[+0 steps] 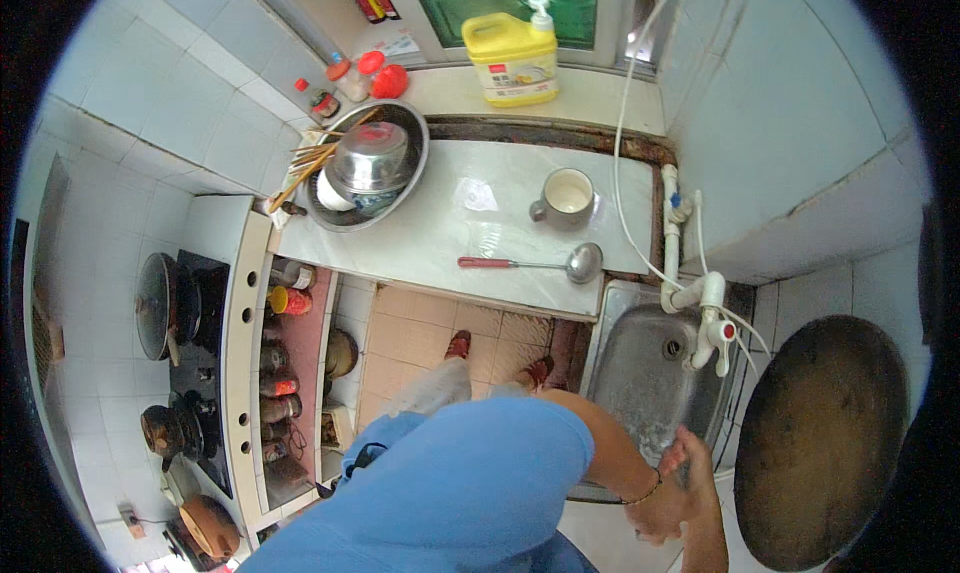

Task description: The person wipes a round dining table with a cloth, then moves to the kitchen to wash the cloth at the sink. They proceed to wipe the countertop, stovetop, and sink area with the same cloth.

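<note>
Over the lower end of the stainless steel sink (645, 370), my two hands are close together and overlap. My left hand (654, 511), with a dark bracelet on its wrist, lies across the right wrist, apparently touching it; its fingers are partly hidden and blurred. My right hand (684, 454) points its fingers up over the basin, with nothing visible in it. Wet, whitish patches mark the basin floor below. A white tap (709, 333) with a red-centred knob stands above the basin, near its drain (673, 348).
On the white counter (420, 250) are a grey mug (568, 198), a red-handled ladle (583, 263) and a metal basin of bowls and chopsticks (420, 168). A yellow pump jug (517, 67) stands on the sill. A round dark board (821, 442) leans right; a stove (202, 385) is left.
</note>
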A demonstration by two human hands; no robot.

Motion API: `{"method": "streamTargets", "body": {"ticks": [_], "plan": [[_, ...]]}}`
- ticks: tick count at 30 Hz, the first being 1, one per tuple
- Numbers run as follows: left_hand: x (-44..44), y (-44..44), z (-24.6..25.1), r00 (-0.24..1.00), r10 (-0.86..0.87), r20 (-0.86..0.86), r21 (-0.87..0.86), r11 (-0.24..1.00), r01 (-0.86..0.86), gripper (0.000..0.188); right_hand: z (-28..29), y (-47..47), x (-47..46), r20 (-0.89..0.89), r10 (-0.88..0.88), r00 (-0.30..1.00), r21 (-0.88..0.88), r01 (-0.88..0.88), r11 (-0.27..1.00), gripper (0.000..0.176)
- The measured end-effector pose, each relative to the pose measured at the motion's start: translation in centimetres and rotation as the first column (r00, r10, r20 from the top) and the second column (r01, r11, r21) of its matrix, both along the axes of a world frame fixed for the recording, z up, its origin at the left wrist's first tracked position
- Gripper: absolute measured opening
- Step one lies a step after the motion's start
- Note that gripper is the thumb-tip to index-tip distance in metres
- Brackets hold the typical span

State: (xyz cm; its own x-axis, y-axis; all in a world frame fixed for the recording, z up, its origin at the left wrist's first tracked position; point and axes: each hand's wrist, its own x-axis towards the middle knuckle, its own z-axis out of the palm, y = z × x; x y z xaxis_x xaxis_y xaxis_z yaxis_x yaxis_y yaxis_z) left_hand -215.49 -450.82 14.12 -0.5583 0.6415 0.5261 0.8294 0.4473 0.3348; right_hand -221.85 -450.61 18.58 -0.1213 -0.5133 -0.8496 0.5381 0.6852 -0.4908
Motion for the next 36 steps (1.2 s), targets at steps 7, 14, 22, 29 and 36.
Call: {"method": "streamTargets", "body": {"ticks": [7,14,22,29,36], "plan": [[2.8,-3.1,0.5,0.999,0.012,-0.045,-0.108,0.994,-0.017,0.020,-4.9,-1.0,2.1,-0.350,0.209,0.913,-0.030,-0.234,0.972,0.050],[11.8,-11.4,2.8,0.907,0.415,-0.078,0.005,0.910,-0.415,0.025,-0.8,-4.8,4.7,0.003,-0.286,0.958,-0.108,0.285,0.952,0.036],[30.5,-17.9,-3.3,0.185,-0.233,0.955,-0.108,-0.850,-0.515,0.058,2.7,-11.9,20.3,-0.617,0.650,0.443,-0.285,-0.896,0.339,0.055],[47.1,-15.2,-5.0,0.770,-0.100,0.630,-0.155,-0.988,-0.002,0.054,3.3,-13.1,38.7,-0.845,0.491,0.213,-0.187,-0.977,0.102,0.050],[64.7,-4.1,1.3,0.737,-0.100,0.668,0.083,-0.975,-0.207,0.068,9.4,-16.7,52.9,-0.945,0.207,0.253,-0.274,-0.958,-0.080,0.034]]}}
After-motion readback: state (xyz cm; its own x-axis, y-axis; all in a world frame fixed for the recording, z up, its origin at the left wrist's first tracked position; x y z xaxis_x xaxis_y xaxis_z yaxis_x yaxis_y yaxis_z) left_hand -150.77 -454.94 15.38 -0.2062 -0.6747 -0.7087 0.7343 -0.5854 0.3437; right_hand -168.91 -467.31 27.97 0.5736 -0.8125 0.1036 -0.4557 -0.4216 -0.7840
